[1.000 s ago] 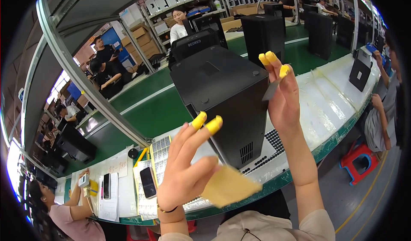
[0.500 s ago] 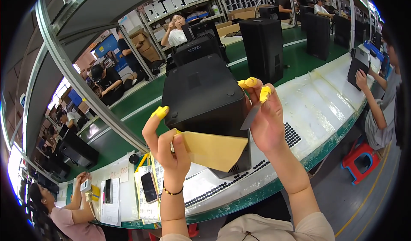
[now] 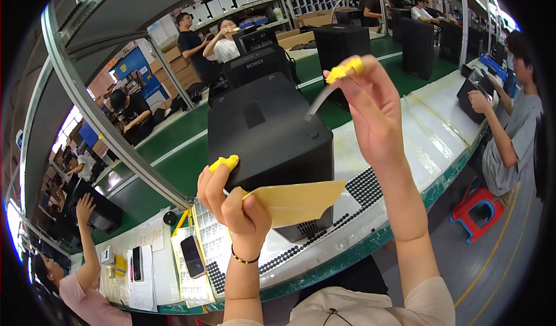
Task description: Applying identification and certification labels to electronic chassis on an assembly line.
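"Which step is this?"

"I'd judge it the handling of a thin grey strip over the black tower case, which stands on the white-topped workbench just beyond the hands, its round-footed face up."

"And the fingers?"

"On the right hand, thumb and fingertips pinch the strip's upper end, and the strip slants down over the case's top (blur hides whether its lower tip touches). On the left hand, thumb and forefinger pinch a tan backing sheet in front of the case; another finger, capped with a yellow finger cot, is at the near left corner, though I can't tell whether it presses there."

"What does the next move call for?"

"In my judgement, a sure hold on the strip, careful lining-up by eye, and the sheet kept out of the way."

"The surface?"

"Black round pads lie in rows beside the case; to the left, a phone rests on label sheets."

"And the room?"

"A green conveyor belt bears more black towers. At the right, a co-worker in grey handles a dark device near a red stool; at far left, a co-worker in pink has one arm raised"
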The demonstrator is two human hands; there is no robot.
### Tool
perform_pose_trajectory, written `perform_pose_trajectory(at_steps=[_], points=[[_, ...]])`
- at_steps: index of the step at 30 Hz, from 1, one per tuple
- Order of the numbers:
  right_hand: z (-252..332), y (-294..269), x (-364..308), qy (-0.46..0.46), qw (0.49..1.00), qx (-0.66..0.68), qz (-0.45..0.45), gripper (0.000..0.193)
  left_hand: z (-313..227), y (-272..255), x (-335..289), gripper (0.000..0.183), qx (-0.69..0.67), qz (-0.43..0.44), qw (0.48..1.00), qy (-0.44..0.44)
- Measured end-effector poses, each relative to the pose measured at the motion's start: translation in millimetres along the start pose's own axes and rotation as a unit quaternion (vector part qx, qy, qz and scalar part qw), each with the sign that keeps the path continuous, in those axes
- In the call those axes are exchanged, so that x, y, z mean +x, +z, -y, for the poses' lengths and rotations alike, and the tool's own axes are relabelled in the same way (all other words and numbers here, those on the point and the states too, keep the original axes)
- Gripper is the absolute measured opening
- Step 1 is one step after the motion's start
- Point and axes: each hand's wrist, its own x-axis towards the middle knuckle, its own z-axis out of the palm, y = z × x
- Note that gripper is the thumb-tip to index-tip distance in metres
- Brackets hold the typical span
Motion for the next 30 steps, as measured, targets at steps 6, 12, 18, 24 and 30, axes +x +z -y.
perform_pose_trajectory(at_steps=[6,12,18,24,30], points=[[31,19,23,-0.051,0.966,-0.161,0.194,0.013,-22,-22,-10,0.027,0.021,0.003,0.999,0.037],[44,50,19,0.006,0.940,-0.207,0.273,0.046,-50,-59,-27,0.033,0.028,-0.007,0.999,0.042],[49,47,16,0.045,0.933,-0.199,0.298,0.045,-70,-92,-41,0.031,0.054,0.136,0.987,0.061],[57,59,11,0.044,0.930,-0.181,0.317,0.047,-78,-87,-30,0.015,0.031,0.006,0.993,0.113],[62,61,1,0.059,0.928,-0.215,0.299,0.052,-61,-80,-34,0.016,0.078,-0.084,0.966,0.230]])
